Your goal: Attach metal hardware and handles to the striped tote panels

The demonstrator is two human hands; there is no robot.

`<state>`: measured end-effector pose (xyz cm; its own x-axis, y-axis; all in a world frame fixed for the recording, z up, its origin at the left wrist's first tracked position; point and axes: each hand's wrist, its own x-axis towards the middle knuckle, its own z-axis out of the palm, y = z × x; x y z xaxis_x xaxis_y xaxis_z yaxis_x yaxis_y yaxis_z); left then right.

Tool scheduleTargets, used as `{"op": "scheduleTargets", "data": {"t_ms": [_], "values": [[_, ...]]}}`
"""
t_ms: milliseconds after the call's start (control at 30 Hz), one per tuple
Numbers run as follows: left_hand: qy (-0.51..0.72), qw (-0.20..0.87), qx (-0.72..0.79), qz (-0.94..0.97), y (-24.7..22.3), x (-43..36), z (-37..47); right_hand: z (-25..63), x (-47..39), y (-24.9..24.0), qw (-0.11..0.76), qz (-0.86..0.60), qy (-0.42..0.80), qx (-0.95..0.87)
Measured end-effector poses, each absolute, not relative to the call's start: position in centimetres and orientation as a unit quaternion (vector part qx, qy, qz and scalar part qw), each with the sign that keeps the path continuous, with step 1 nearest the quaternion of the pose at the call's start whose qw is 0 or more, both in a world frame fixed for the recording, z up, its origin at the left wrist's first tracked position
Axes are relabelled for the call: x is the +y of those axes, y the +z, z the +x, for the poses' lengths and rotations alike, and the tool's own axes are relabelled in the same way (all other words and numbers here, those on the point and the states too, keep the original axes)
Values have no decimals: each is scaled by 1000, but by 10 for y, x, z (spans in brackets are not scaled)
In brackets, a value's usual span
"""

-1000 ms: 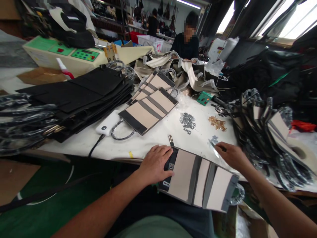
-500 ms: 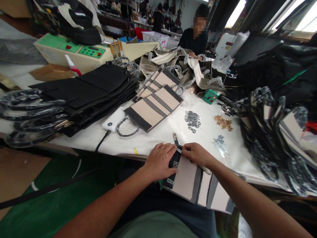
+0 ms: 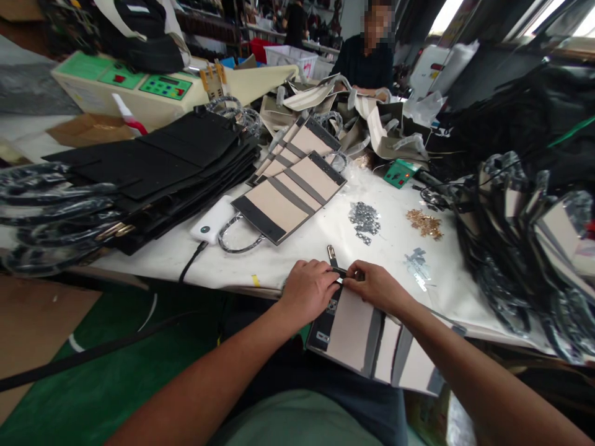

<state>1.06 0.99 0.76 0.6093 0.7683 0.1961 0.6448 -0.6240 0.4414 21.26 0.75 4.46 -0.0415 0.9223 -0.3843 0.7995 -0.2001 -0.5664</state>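
Workshop room, white worktop (image 3: 307,251) ahead of us. Right grip (image 3: 379,286): thumb and finger pinched on a bright strip (image 3: 340,280) at the far corner of a tan panel (image 3: 354,328). Left grip (image 3: 307,288): over the panel's dark end band, fingertips just beside the strip; can't tell if it's clamping. Panel lies across the worktop's near edge, overhanging toward our lap. Two metal fittings show on the band, below our left fingers. Metal-ended tab (image 3: 331,253) just beyond the panel's far corner.

Further out: loose bright strips (image 3: 418,266) right of us, grey metal pieces (image 3: 365,220) and gold pieces (image 3: 425,224) toward the middle. Banded panel (image 3: 286,207) left of those, its handle near a white device (image 3: 211,220). Black stack (image 3: 171,155) toward the left edge, wrapped-handle bundle (image 3: 506,210) by the right edge. Co-worker (image 3: 360,65) at the far edge.
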Motion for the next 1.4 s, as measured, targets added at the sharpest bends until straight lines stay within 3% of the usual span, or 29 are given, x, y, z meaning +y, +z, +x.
{"op": "scheduleTargets", "data": {"t_ms": [200,300,400,500,767,1033,1233,1400], "values": [[208,158,438,860,4,20,23,222,-5,58,197,-705,361,-578],[220,190,453,843,4,23,24,219,-14,70,425,-665,358,-500],[228,201,458,835,3,24,26,207,-16,72,668,-511,335,-425],[235,196,453,837,1,24,27,194,-11,60,757,-410,336,-383],[229,178,430,855,-4,29,25,190,-1,35,799,-370,331,-340],[237,223,441,837,-5,35,24,176,-16,18,726,-373,230,-530],[228,326,445,802,3,44,17,176,-15,14,700,-387,239,-551],[129,397,495,762,18,58,18,179,-24,15,706,-388,296,-513]]}}
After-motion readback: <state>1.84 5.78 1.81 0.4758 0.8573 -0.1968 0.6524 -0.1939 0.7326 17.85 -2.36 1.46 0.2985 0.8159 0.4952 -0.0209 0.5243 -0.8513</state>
